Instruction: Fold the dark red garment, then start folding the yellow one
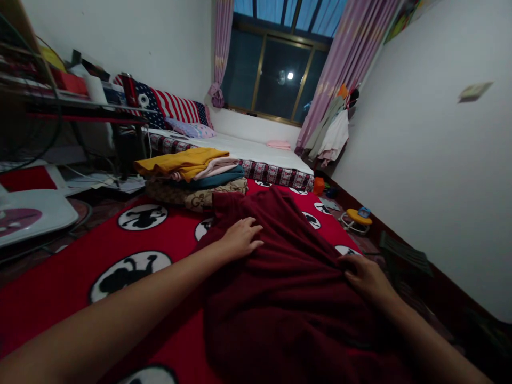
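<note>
A dark red garment (276,288), apparently a shirt, lies spread and wrinkled on a red blanket (72,282) with black figures in white circles. My left hand (241,238) rests on the cloth left of its middle, fingers stretched out and holding nothing. At the right edge of the garment, my right hand (362,274) is closed in a pinch on the cloth, and creases run from there toward the middle. The near end of the garment is dark and hard to make out. Beyond my left hand sits a pile of folded clothes (200,176), with a mustard piece on top.
A bed (248,146) with a white cover stands beneath the window. At left are a cluttered desk (100,109) and a white chair (36,210). A yellow stool (358,216) and a dark green stool (404,253) stand along the right wall.
</note>
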Tool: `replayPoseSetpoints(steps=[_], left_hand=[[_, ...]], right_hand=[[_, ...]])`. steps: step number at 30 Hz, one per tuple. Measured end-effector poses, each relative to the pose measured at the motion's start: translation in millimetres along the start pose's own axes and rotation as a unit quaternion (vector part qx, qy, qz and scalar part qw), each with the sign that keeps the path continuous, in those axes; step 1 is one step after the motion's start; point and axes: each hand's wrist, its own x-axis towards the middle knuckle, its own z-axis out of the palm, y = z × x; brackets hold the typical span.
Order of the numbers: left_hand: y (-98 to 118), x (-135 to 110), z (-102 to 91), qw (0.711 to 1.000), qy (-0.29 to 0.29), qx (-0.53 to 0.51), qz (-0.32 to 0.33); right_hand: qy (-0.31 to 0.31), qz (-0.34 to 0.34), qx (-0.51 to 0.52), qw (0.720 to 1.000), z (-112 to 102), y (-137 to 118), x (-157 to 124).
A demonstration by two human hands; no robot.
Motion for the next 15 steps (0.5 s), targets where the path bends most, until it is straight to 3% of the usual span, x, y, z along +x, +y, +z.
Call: replayPoseSetpoints(steps=[3, 6, 8, 10, 12, 15], left_hand=[[1, 5, 23.6, 1.000, -0.011, 0.001, -0.023], [2, 5, 37.2, 0.999, -0.003, 0.015, -0.033], [2, 4, 40.7, 0.999, 0.003, 0.018, -0.033], [2, 4, 41.6, 0.999, 0.012, 0.013, -0.035], [2, 4, 41.9, 0.999, 0.018, 0.005, -0.036], [1, 3, 42.9, 0.999, 0.018, -0.002, -0.035]], right_hand=[[-0.086, 0.049, -0.096, 0.990, -11, 4, -4], [-0.109, 0.049, -0.197, 0.973, -26, -4, 16], [-0.090, 0.029, -0.176, 0.980, -30, -12, 48], [-0.057, 0.033, -0.089, 0.994, -26, -20, 90], [-0.010, 0.060, -0.001, 0.998, -14, -30, 135], [0.052, 0.115, 0.052, 0.991, 12, -45, 192]])
